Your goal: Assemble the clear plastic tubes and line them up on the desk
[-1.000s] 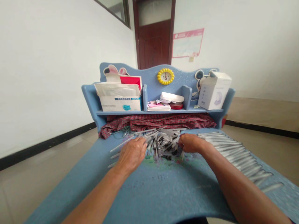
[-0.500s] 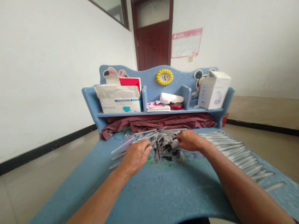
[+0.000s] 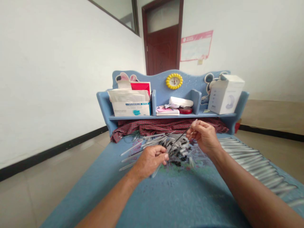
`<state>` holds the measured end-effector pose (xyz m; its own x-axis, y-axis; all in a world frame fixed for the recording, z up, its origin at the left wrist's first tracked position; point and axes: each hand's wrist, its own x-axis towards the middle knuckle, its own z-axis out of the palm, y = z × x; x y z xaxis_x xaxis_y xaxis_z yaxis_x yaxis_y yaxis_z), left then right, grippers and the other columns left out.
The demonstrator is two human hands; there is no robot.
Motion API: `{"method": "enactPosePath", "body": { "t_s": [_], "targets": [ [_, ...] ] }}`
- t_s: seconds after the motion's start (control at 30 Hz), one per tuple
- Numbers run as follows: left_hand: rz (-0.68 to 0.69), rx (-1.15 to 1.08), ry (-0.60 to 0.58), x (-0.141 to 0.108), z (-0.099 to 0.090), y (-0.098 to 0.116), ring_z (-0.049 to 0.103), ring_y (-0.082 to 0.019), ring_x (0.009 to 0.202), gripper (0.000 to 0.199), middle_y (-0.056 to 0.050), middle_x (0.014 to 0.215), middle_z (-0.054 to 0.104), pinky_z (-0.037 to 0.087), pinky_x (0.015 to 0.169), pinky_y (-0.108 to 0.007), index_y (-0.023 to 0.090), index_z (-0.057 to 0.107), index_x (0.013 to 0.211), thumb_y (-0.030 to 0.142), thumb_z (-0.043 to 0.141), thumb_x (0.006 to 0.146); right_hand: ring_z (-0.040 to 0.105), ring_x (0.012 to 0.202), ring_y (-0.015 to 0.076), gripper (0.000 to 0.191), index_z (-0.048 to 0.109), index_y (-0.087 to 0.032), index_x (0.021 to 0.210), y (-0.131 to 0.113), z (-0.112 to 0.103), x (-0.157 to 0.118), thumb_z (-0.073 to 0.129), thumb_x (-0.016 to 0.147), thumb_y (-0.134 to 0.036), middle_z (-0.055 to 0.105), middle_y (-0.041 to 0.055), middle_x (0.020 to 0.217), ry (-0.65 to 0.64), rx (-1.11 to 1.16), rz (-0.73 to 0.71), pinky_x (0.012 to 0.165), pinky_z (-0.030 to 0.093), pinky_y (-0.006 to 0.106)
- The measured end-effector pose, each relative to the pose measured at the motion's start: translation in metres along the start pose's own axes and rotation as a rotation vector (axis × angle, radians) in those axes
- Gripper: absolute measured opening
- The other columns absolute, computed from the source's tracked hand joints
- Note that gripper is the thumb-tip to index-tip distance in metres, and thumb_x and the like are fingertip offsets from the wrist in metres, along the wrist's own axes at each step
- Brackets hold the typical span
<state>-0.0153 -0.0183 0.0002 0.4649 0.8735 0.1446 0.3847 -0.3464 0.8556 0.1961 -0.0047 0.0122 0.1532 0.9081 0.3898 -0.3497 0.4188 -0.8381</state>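
A pile of clear pen parts and black caps [image 3: 182, 152] lies on the blue table [image 3: 166, 196]. My right hand [image 3: 201, 134], raised over the right side of the pile, pinches a thin dark refill [image 3: 182, 136] that slants down to the left. At the pile's near left edge, my left hand [image 3: 152, 160] has thumb and fingertips pressed together; what they hold is too small to make out. A few clear tubes [image 3: 131, 148] lie beyond my left hand. Many clear pens [image 3: 249, 158] lie side by side in a row to the right.
Behind the pile is a crumpled red checked cloth [image 3: 147, 126]. Above it, a blue shelf [image 3: 133, 117] carries a mask box [image 3: 130, 107], papers, a red tin [image 3: 185, 110] and a white box [image 3: 226, 95]. A yellow clock [image 3: 174, 81] is on the backboard.
My right hand has lifted from the pile, now with a thin dark refill. My left hand has shifted to the right and closer to the near side of the pile. The view has turned slightly left.
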Motion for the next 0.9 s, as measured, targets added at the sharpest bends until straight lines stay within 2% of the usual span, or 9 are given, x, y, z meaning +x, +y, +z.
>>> {"method": "enactPosePath", "body": {
  "t_s": [0.47,0.57,0.63,0.77,0.9],
  "targets": [
    [-0.017,-0.039,-0.016,0.000,0.000,0.000,0.058,-0.011,0.054,0.015,-0.003,0.067,0.066,0.043,0.054,-0.022,0.013,0.059,0.070,0.026,0.052,0.071,0.061,0.049,0.0141,0.018,0.051,-0.016,0.066,0.008,0.007,-0.006,0.063,0.064,-0.029,0.065,0.0015,0.057,-0.085,-0.071,0.088,0.046,0.048,0.023],
    [-0.012,-0.064,-0.009,0.001,0.000,-0.002,0.056,-0.010,0.053,0.015,-0.004,0.068,0.066,0.043,0.053,-0.023,0.012,0.059,0.073,0.026,0.053,0.071,0.060,0.047,0.0134,0.018,0.051,-0.016,0.066,0.012,0.012,-0.011,0.063,0.065,-0.029,0.064,0.0016,0.057,-0.173,-0.101,0.125,0.046,0.047,0.023],
    [-0.007,-0.088,-0.013,0.001,0.000,-0.002,0.056,-0.010,0.052,0.015,-0.004,0.067,0.065,0.043,0.053,-0.023,0.012,0.059,0.075,0.026,0.054,0.071,0.058,0.045,0.0125,0.018,0.052,-0.015,0.068,0.013,0.014,-0.015,0.062,0.066,-0.029,0.064,0.0015,0.056,-0.288,-0.154,0.169,0.044,0.046,0.022],
    [0.008,-0.140,-0.002,-0.001,-0.002,0.003,0.057,-0.011,0.055,0.015,-0.004,0.069,0.066,0.044,0.056,-0.024,0.012,0.058,0.077,0.025,0.054,0.072,0.052,0.039,0.0095,0.022,0.056,-0.013,0.073,0.008,0.009,-0.014,0.061,0.067,-0.034,0.060,-0.0005,0.050,-0.492,-0.402,0.233,0.041,0.041,0.020],
    [0.028,-0.187,0.016,-0.003,-0.005,0.008,0.058,-0.011,0.058,0.015,-0.004,0.072,0.066,0.045,0.060,-0.025,0.012,0.059,0.076,0.026,0.053,0.074,0.049,0.038,0.0089,0.017,0.059,-0.013,0.071,0.007,-0.007,-0.004,0.056,0.069,-0.030,0.055,-0.0020,0.046,-0.574,-0.896,0.271,0.040,0.036,0.018]
  ]
}}
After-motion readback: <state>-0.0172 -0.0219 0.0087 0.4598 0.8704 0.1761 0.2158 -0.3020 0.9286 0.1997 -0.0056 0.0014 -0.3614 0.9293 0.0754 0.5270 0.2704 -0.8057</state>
